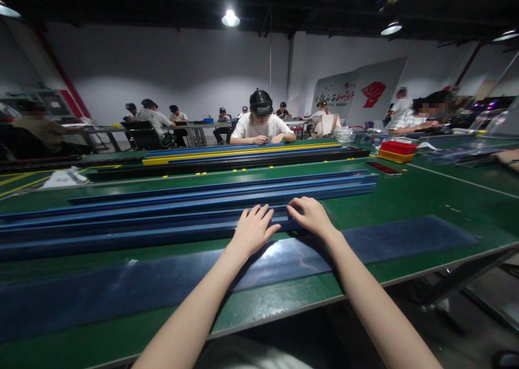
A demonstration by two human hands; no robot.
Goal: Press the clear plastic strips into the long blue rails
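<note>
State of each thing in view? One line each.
Left hand: open, on near blue profile
Right hand: fingers bent, at its right end
Near blue profile: lying lengthwise
Blue strip: flat on green table
Yellow profile: lying lengthwise
Red-and-yellow bin: upright
Central ceiling lamp: lit

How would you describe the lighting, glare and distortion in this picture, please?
Head view: glare whitens part of the flat bluish sheet near the left hand; head view: the brightest hanging lamp burns out white against a dark ceiling; head view: wide-angle distortion seems to slant the red post at left.
</note>
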